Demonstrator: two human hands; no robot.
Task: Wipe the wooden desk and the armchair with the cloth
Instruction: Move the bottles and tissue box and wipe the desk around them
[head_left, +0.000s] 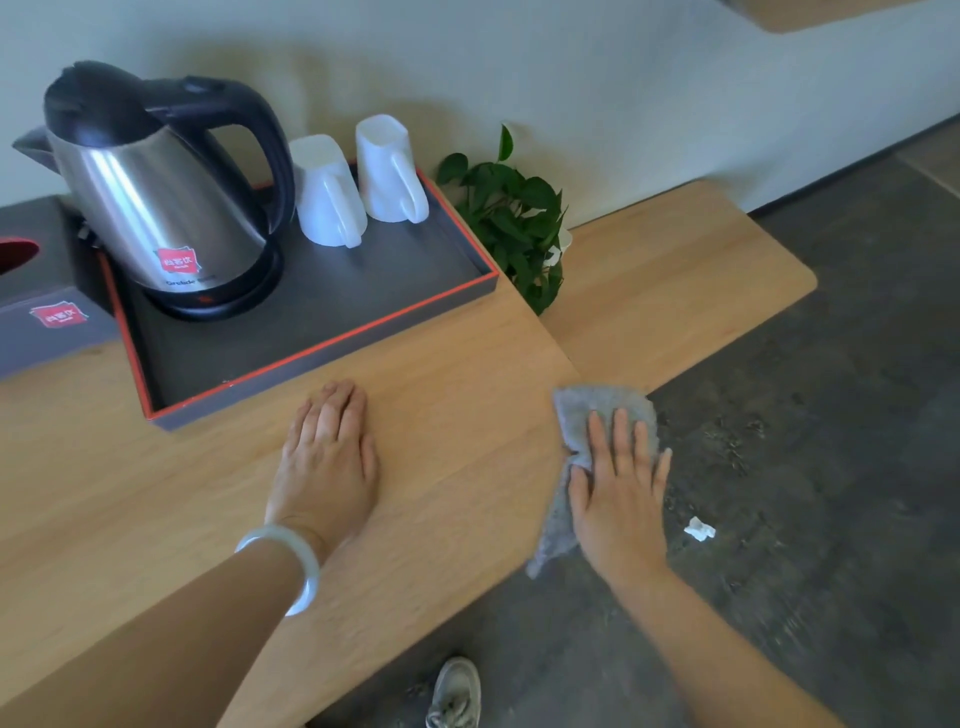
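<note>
- The right hand (618, 488) lies flat, fingers spread, pressing the grey cloth (582, 431) at the right-hand edge of the wooden desk (441, 415); the palm bears down on it and no fingers curl around it.
- Part of the cloth bunches out beyond the fingertips, and a tail of it hangs from under the heel of the palm, past the desk's edge and over the dark floor (805, 467).
- The left hand (327, 457) rests palm-down on bare wood well to the left of the cloth, fingers straight and together, holding nothing; a pale bangle (296, 561) sits on its wrist.
- Just beyond the left fingertips stands the near rim of a grey tray (322, 353) edged in red.
- On the tray, farther out, are a steel kettle (156, 197) with a black handle and two white mugs (358, 182) turned upside down.
- Beyond the cloth hand, a leafy potted plant (514, 218) sits by the tray's far right corner.
- A lower wooden surface (675, 280) lies beyond the cloth.
- A white scrap (698, 529) lies on the floor to the right of the right wrist.
- No armchair shows.
</note>
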